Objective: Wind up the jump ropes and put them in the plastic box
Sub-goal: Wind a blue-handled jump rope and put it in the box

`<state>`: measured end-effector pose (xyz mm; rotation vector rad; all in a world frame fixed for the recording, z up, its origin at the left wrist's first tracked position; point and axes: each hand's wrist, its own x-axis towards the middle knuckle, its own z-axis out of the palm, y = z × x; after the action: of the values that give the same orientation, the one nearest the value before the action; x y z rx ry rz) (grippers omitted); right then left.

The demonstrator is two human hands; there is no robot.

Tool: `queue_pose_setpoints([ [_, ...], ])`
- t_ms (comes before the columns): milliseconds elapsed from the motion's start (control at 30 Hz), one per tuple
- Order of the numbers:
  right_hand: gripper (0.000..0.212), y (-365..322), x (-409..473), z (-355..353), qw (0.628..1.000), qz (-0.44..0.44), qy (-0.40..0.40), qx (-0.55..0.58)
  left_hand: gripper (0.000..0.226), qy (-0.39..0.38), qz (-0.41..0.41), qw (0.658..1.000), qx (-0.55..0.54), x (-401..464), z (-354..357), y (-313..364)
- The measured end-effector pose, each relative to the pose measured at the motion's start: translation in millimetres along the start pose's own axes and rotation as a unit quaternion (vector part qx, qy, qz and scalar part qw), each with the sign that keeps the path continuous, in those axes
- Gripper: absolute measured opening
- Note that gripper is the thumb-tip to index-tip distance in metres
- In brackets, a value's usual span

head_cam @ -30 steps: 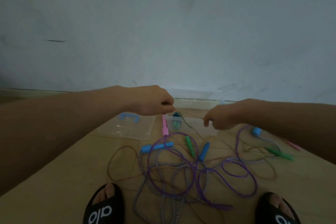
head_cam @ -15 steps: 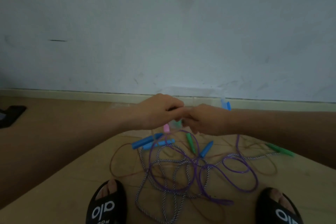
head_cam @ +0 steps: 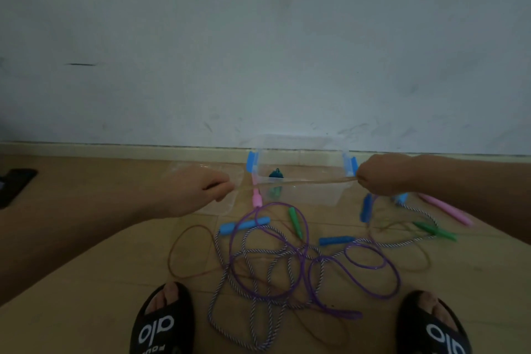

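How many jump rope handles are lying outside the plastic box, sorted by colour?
Blue handles: 4
Green handles: 2
Pink handles: 2
Total: 8

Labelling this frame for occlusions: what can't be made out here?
- Head view: dark bundle inside the plastic box: too small and dim to identify.
- Brown rope stretched between left hand and right hand: motion-blurred; its ends vanish into curled fingers.
- Dark object: cut off by the left edge.
- Sandals: cut off by the bottom edge.
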<state>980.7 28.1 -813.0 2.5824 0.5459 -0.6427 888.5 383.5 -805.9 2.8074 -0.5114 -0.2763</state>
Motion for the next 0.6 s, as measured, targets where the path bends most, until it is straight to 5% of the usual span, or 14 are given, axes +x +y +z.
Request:
queue_pose_setpoints([
  [233, 0.027, -34, 4, -26, 0.961, -0.088, 0.026, 0.261, 0.032, -0.181, -0.142, 0.970, 0.075, 6, 8, -2],
  [433, 0.031, -78, -10, -62, 0.928, -0.182, 0.090, 0.311, 0.059, -0.059, -0.067, 0.960, -0.266, 25, 22, 42],
  [600, 0.024, -89, -11, -67, 0.918, -0.222, 0.096, 0.313, 0.014, -0.008, -0.004, 0.977, -0.211, 35, 14, 62],
])
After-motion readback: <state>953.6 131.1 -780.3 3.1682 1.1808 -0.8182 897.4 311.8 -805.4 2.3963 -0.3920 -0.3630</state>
